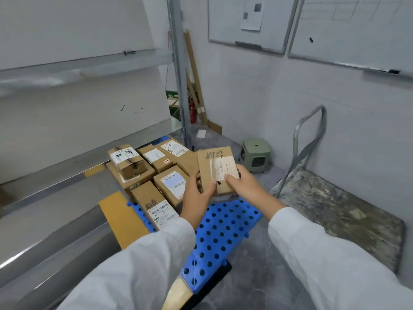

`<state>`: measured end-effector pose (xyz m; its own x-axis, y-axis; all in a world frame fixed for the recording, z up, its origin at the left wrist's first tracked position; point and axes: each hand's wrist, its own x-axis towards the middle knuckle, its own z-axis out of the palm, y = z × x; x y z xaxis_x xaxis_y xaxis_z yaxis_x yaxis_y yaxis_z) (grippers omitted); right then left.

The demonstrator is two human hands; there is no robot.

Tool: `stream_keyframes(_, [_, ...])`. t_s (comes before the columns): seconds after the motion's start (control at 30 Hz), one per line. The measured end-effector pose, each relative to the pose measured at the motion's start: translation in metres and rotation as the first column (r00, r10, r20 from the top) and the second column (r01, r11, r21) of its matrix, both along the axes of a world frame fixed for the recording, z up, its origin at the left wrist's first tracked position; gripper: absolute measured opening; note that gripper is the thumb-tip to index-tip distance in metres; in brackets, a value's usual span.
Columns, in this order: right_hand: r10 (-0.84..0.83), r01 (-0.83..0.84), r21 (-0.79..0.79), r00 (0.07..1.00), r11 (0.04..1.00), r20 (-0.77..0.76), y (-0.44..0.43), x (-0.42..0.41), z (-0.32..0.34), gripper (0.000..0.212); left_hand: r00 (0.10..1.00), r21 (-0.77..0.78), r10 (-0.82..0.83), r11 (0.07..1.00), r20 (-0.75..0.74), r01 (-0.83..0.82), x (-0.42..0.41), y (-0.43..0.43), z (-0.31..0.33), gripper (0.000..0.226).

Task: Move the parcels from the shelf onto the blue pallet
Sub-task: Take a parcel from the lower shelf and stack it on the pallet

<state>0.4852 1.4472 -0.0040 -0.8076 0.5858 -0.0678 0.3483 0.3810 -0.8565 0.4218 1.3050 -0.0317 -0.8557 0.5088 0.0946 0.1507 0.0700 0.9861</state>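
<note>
A flat brown cardboard parcel (213, 163) with black handwriting and a white label hangs above the blue perforated pallet (223, 229). My left hand (197, 194) grips its near left edge, thumb on top. My right hand (242, 182) holds its near right edge, thumb on the label. Several labelled cardboard parcels (156, 173) lie packed together on the far left part of the pallet, one small box (127, 159) stacked on another. The metal shelf (67, 171) runs along the left.
A grey platform trolley (335, 206) with a metal handle stands on the right by the wall. A small green stool (257, 154) sits beyond the pallet. Cardboard strips and a red extinguisher lean in the far corner. Whiteboards hang on the wall.
</note>
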Motion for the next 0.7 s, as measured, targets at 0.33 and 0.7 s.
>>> stream_keyframes(0.33, [0.196,-0.197,0.029,0.980,0.980,0.039,0.023,-0.107,0.001,0.048,0.963,-0.137,0.268,0.953,-0.029,-0.269,-0.079,0.015,-0.011,0.061])
stream_keyframes(0.7, [0.400,-0.398,-0.037,0.910,0.917,0.108,0.030,-0.274,-0.026,0.038,0.880,-0.257,0.473,0.845,-0.050,-0.469,-0.210,0.022,-0.028,0.041])
